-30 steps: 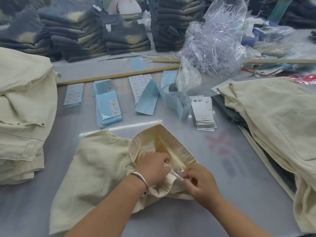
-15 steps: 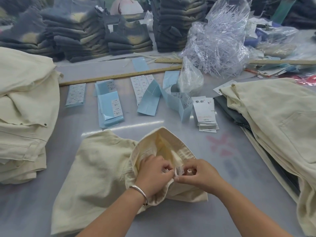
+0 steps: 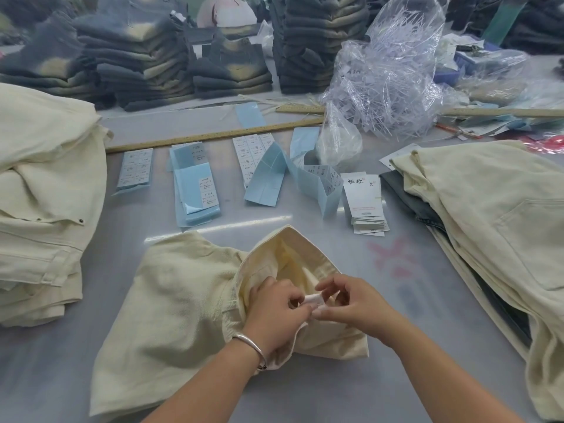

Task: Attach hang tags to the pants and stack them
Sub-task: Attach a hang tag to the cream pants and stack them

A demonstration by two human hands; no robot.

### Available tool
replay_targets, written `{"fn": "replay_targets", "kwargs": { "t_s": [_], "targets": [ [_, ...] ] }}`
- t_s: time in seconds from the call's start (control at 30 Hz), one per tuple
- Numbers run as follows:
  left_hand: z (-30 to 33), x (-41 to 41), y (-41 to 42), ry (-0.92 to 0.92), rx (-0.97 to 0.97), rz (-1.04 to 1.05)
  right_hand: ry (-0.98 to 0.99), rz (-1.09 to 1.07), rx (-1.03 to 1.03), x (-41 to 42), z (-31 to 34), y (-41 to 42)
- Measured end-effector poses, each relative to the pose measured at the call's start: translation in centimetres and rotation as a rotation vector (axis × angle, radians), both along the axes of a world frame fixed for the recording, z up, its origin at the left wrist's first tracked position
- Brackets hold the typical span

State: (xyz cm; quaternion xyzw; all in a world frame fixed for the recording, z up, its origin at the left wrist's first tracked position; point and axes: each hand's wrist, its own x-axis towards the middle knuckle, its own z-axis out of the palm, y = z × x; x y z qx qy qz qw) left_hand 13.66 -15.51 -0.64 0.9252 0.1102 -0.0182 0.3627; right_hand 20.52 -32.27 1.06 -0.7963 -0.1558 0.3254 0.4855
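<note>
1. Since half a second ago the small white label [image 3: 314,300] has come up clear of the waistband; the left hand [image 3: 276,311] and right hand [image 3: 351,306] both pinch it between thumb and fingertips, low centre of the frame.
2. The cream pants [image 3: 171,306] lie where they lay before, on the grey table [image 3: 412,377], waist opened toward the upper right.
3. A stack of white hang tags [image 3: 364,199] sits right of centre, untouched; its top card shows brush-style characters I cannot read surely.
4. Blue sticker sheets [image 3: 198,190] in the middle row carry printed size labels; "1102" is just legible on one.
5. The label's own print is blurred.
6. A cream pile [image 3: 45,193] at left and another pile [image 3: 488,215] at right are cut off by the frame edges.
7. A silver bangle [image 3: 250,343] circles the left wrist.
</note>
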Motion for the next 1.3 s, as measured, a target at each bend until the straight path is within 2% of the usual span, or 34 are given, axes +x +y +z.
{"fn": "replay_targets", "kwargs": {
  "t_s": [0.07, 0.13, 0.23, 0.33, 0.53, 0.7, 0.87, 1.07, 1.3],
  "targets": [
    [0.0, -0.1, 0.0, -0.02, -0.08, 0.038, -0.124, 0.052, -0.04, -0.5, -0.3, 0.3],
    [0.1, -0.2, 0.0, -0.046, -0.166, 0.093, -0.147, 0.064, 0.028, -1.1, -0.6, 0.6],
    [0.2, -0.1, 0.1, -0.064, -0.291, 0.153, 0.068, -0.048, 0.209, -1.4, -0.7, 0.8],
    [0.1, -0.2, 0.4, -0.049, -0.321, 0.069, 0.187, -0.177, 0.236, -1.4, -0.6, 1.3],
    [0.3, -1.0, 1.1, 0.003, -0.421, -0.057, 0.167, -0.279, 0.325, -0.7, 0.0, 2.5],
    [0.8, -1.2, 1.0, -0.018, -0.636, 0.054, 0.154, -0.312, 0.31, 0.0, -0.1, 2.7],
    [0.6, -1.1, 0.9, 0.029, -0.785, 0.101, 0.148, -0.227, 0.382, 0.0, 0.8, 2.9],
    [1.1, -1.0, 1.1, 0.014, -0.707, 0.065, 0.187, -0.301, 0.468, 0.0, 0.8, 2.9],
    [1.7, -1.1, 1.1, 0.01, -0.905, 0.052, 0.244, -0.323, 0.447, 0.0, 0.9, 2.6]
  ]
}}
